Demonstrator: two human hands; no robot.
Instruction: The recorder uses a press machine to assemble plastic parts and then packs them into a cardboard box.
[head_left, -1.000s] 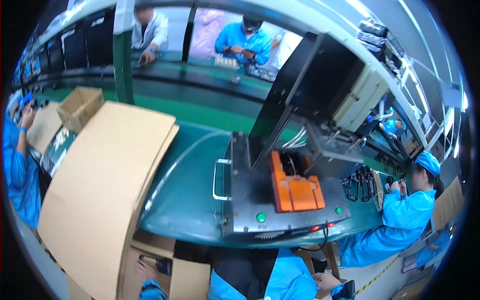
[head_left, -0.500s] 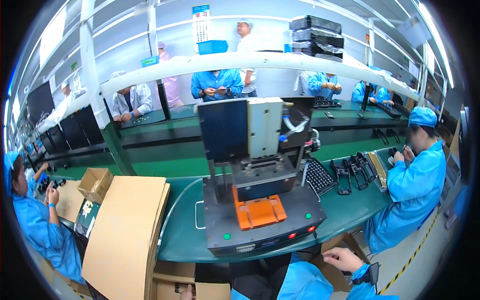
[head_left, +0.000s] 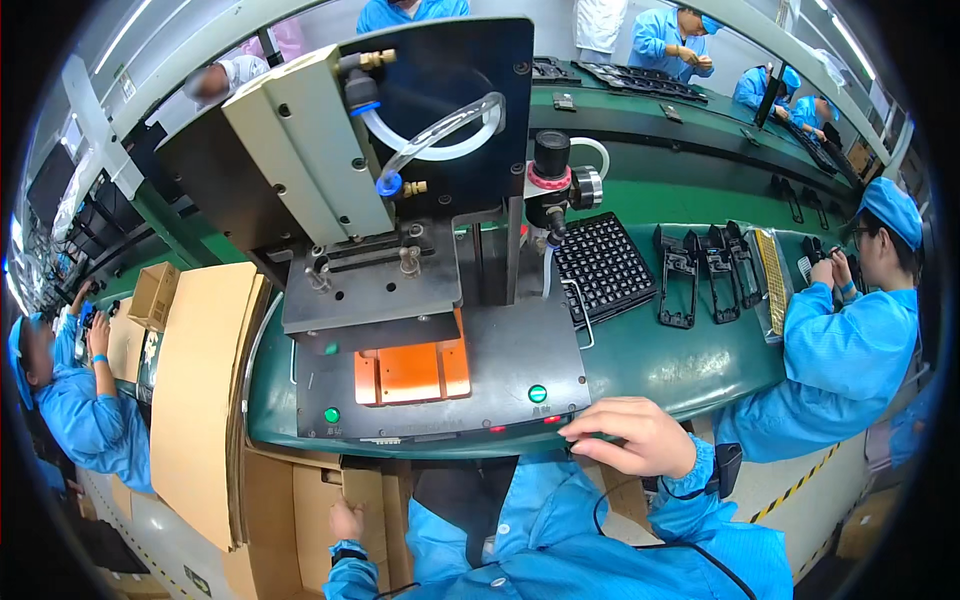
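Nearest the body, the two hands are well apart: the left hand is down at the open brown cardboard carton below the bench edge, against an upright inner panel; I cannot tell whether it grips the panel or only rests there. The right hand is raised by the front edge of the bench, loosely bent, thumb apart from the fingers, with nothing clearly in its grasp; contact with the red-lit switches just beside its fingertips cannot be made out.

The carton should be light, stiff along its walls but soft at the creases, with a dry surface that hardly slips; the upper edge of a wall is the place to hold. It opens upward, and its visible panels run away from the body, the near end hidden.

Beyond it, on the green-topped bench, stands the dark metal press with a pale grey upright housing, surely heavy and rigid, best held by its side handles. Its front faces the person; the base is longest from side to side, the housing tilted leftward in this view. Under its head sits a smooth orange metal block. Farther right lie a black gridded plastic tray and slim black frames
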